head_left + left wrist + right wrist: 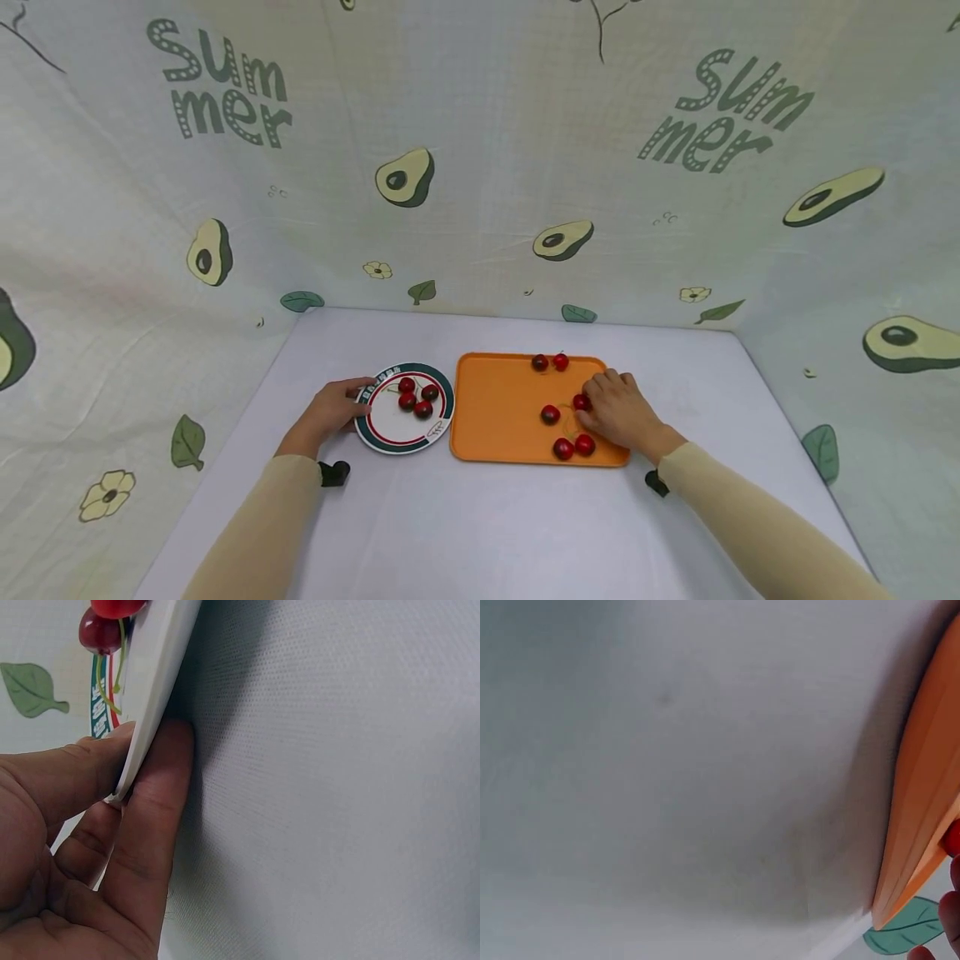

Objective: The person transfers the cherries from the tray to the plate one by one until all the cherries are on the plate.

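My left hand (334,411) pinches the left rim of a white plate (390,427) with a green and red border, thumb above and fingers underneath. In the left wrist view the plate's edge (159,697) is tilted up between them. Several dark red cherries (423,409) with stems sit on the plate. My right hand (621,412) reaches over the right side of an orange tray (495,408), its thumb and fingers around a red cherry (582,402). A stem runs from it towards a darker cherry (551,414). In the right wrist view only fingertips (951,915) show, beside a cherry (952,838).
Two cherries (560,362) lie at the tray's far edge and two more (563,448) near its front edge. Plate and tray stand side by side on a white table (465,533). A patterned cloth (480,167) hangs behind and along both sides.
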{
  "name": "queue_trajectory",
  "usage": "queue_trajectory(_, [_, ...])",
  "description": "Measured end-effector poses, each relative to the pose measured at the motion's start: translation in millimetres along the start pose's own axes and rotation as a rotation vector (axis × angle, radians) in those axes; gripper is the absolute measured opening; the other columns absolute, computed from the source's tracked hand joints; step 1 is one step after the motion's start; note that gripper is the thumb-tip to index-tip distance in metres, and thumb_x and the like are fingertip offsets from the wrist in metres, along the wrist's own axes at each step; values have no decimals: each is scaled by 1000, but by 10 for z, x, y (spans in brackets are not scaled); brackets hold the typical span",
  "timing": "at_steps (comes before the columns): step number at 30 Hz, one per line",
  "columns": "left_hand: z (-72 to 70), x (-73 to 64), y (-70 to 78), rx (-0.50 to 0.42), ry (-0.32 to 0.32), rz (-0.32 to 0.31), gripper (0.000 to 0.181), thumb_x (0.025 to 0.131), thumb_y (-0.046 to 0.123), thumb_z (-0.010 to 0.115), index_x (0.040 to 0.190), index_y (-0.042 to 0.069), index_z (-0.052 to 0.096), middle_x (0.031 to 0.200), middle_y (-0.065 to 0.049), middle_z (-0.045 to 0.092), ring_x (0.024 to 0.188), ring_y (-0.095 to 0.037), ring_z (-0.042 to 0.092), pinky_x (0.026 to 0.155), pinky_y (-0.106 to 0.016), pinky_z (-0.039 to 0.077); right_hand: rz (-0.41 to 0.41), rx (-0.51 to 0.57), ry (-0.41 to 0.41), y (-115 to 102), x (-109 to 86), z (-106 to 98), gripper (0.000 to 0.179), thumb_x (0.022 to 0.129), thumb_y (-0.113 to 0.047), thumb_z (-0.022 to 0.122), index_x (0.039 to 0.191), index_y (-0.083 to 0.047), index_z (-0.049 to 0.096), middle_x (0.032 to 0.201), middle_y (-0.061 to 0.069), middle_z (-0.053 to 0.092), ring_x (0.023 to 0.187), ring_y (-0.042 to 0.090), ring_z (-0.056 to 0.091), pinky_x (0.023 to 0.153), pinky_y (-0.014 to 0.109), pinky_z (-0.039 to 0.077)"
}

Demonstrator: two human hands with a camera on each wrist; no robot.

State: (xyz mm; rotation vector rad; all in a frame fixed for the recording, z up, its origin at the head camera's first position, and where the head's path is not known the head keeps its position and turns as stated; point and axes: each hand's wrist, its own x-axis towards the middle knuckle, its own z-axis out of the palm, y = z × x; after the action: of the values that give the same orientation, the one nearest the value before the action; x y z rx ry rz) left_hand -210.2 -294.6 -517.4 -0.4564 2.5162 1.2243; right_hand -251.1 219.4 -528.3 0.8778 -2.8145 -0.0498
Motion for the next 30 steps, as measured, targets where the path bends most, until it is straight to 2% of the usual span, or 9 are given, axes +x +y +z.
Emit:
queue_trajectory(11, [-11, -18, -47, -7, -1, 6, 59, 98, 9, 72, 154, 17, 55, 143, -24, 54, 99, -26, 60, 70, -29, 57, -3, 6, 26, -4, 100, -77, 39, 96, -39, 72, 111, -5, 63, 104, 10, 59, 101, 31, 51, 96, 54, 44])
queue_trajectory(19, [-11, 47, -67, -6, -1, 0, 59, 98, 10, 72, 154, 19, 56, 142, -22, 54, 101, -27, 60, 71, -28, 57, 3, -2, 15, -44, 218, -169, 44, 96, -43, 74, 113, -5, 61, 108, 12, 61, 102, 31, 50, 98, 54, 43])
queue_trajectory(30, [2, 48, -36, -26, 14, 1, 58, 97, 7, 73, 152, 17, 58, 139, -22, 55, 99, -26, 60, 69, -29, 57, -51, -25, 20, -258, 451, -303, 45, 95, -43, 75, 114, -4, 61, 106, 12, 60, 103, 31, 50, 99, 52, 44])
